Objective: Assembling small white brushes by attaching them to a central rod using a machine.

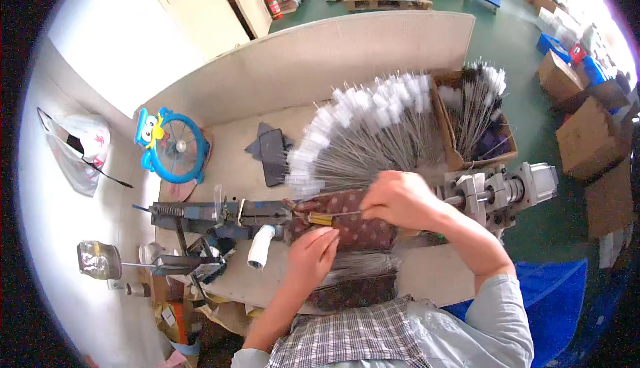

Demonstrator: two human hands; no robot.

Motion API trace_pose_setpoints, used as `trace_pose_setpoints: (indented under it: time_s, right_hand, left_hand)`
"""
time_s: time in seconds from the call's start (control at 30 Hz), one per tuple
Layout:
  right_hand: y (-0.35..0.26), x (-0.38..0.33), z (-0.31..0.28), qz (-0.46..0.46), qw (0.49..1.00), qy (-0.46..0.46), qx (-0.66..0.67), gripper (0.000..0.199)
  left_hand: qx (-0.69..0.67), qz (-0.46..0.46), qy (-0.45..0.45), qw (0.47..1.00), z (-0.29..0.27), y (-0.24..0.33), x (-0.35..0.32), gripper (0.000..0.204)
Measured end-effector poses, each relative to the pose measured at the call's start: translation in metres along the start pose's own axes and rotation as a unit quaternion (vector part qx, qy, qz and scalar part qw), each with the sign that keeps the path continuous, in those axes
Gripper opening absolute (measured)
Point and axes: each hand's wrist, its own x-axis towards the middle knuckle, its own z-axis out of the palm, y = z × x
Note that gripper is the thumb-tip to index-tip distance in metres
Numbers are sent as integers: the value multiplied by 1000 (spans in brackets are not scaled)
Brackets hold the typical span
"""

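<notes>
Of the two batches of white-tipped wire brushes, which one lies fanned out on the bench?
The large batch of brushes beside the right hand, spread flat in a fan; the other batch stands bunched in the cardboard box.

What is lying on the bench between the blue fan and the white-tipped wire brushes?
In the head view, a dark phone on a grey cloth lies between the blue fan and the fanned wire brushes.

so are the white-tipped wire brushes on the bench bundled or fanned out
Fanned out: the wire brushes spread in an arc across the bench, white tips outward, stems converging near the right hand.
</notes>
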Motion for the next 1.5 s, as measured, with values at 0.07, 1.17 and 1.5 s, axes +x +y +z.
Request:
trace_pose_setpoints:
  time_s: [0.07,1.17,1.5]
  right_hand:
    - [-28,30,26,-87,992,77,50,14]
    - [-1,38,132,-14,992,116,-48,34]
    - [-8,16,117,-94,994,50,12,25]
  left_hand:
    - [-56,-105,21,993,-27,-6,-26,14]
    - [-230,-386,-5,893,19,-48,-36,22]
    - [-566,-560,363,484,-69,-118,-144,24]
